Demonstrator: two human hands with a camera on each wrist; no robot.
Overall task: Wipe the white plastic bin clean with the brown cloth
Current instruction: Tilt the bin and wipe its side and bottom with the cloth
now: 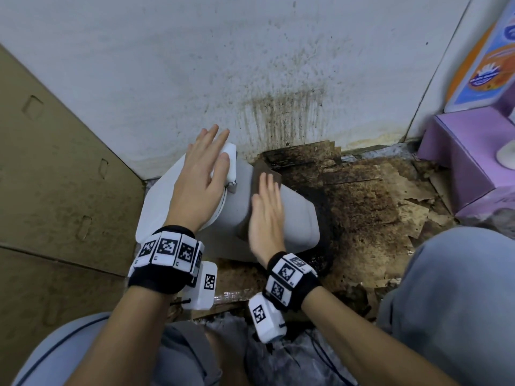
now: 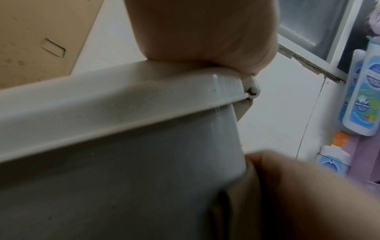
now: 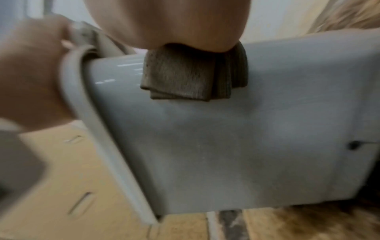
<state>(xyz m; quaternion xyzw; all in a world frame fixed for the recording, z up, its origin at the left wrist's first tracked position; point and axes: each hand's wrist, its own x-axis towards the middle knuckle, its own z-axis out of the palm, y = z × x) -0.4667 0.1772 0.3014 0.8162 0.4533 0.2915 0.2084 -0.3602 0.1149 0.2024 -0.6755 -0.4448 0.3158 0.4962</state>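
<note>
White plastic bin [image 1: 281, 218] lies tipped on its side on the dirty floor [image 1: 370, 196] just off the stained wall [image 1: 195, 65], long axis running from its lidded rim at the person's left toward its base at the right. Left hand [image 1: 202, 179] rests flat, fingers straight, on the rim end, steadying. Right hand [image 1: 264, 215] sits mid-body on top of the bin, palm flat, pressing the folded brown cloth [image 3: 193, 76] onto the upper wall, no curled grip. Likely next: wipe strokes along that axis toward the base.
</note>
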